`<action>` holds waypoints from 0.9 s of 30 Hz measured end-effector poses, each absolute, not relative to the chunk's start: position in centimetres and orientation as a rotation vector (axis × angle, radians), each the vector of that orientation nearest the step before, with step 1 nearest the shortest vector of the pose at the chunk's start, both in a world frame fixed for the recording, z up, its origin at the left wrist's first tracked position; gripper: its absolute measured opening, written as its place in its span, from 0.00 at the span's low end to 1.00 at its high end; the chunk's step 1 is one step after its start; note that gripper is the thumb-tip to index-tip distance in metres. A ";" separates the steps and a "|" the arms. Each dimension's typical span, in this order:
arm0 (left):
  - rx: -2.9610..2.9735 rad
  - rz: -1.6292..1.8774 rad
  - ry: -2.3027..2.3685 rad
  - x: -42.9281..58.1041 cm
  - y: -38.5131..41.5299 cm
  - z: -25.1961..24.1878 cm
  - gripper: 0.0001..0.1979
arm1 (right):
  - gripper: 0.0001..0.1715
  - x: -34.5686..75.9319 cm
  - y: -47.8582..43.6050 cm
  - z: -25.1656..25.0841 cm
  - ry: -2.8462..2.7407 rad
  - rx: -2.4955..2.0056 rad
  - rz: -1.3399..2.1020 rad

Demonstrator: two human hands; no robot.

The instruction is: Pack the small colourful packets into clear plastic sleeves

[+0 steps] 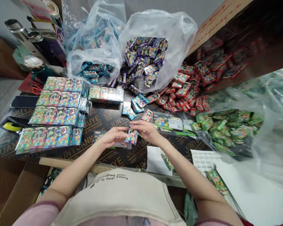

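My left hand (113,135) and my right hand (145,129) meet over the dark plywood board (108,117), both pinching a small purple box (131,137) with coloured dots on it. Under the hands lies a clear sleeve (97,135) partly hidden by my fingers. Loose blue boxes (132,108) lie just beyond the hands. Finished rows of wrapped boxes (56,113) are stacked to the left.
At the back stand open plastic bags of blue boxes (94,70) and purple boxes (143,59). Red boxes (191,88) spill from a carton at right, green boxes (226,128) from another bag. Printed sleeves (169,124) and a sticker sheet (204,158) lie at the right.
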State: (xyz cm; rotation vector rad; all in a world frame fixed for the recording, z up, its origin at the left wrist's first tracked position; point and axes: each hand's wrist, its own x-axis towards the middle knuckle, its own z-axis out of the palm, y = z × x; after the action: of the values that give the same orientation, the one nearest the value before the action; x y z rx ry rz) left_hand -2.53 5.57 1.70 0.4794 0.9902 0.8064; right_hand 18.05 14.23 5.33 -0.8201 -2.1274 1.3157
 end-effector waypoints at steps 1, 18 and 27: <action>0.442 0.794 0.975 -2.1 5.5 1.9 0.31 | 0.16 18.5 12.7 5.3 -2.113 -0.815 1.312; 1.923 0.600 1.652 -0.1 3.2 -0.6 0.25 | 0.41 20.7 5.7 -0.6 -2.605 -1.229 0.536; 0.616 0.954 1.179 1.9 1.6 1.4 0.22 | 0.27 19.1 4.2 0.2 -1.931 -1.115 0.783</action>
State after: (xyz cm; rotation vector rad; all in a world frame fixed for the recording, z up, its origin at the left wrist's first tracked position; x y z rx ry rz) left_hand 1.94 1.59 1.39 0.6156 1.1786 0.9541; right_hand 19.12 4.19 0.18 -1.1151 -1.9312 0.7828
